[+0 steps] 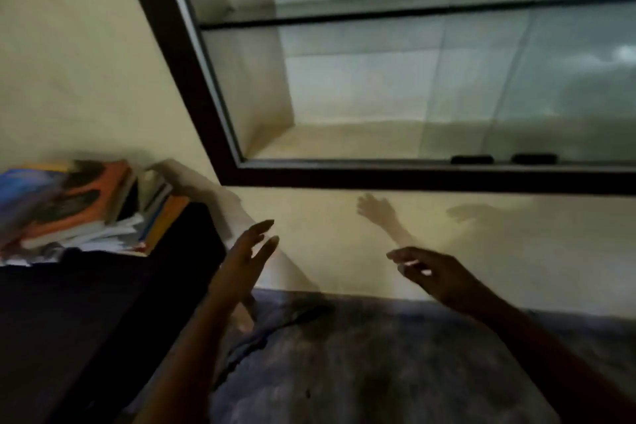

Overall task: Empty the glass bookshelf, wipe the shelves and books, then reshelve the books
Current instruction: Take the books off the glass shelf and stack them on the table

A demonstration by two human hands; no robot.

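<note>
The glass bookshelf (pixel 220 134), framed in dark wood, fills the upper right; its two visible compartments hold no books, and a glass shelf (pixel 378 15) crosses it. A blurred stack of books (pixel 86 206) with orange and blue covers lies at the left on a dark table. My left hand (pixel 244 262) hovers below the shelf's lower left corner, fingers straight, holding nothing. My right hand (pixel 437 272) hangs in the air under the frame, fingers loosely curled and empty. Both hands are apart from the books and the shelf.
The dark table (pixel 103 313) takes up the lower left. Two black handles (pixel 502 159) sit on the sliding glass at the frame's bottom edge. A cream wall (pixel 344 251) runs under the shelf, with grey floor (pixel 361 361) below it.
</note>
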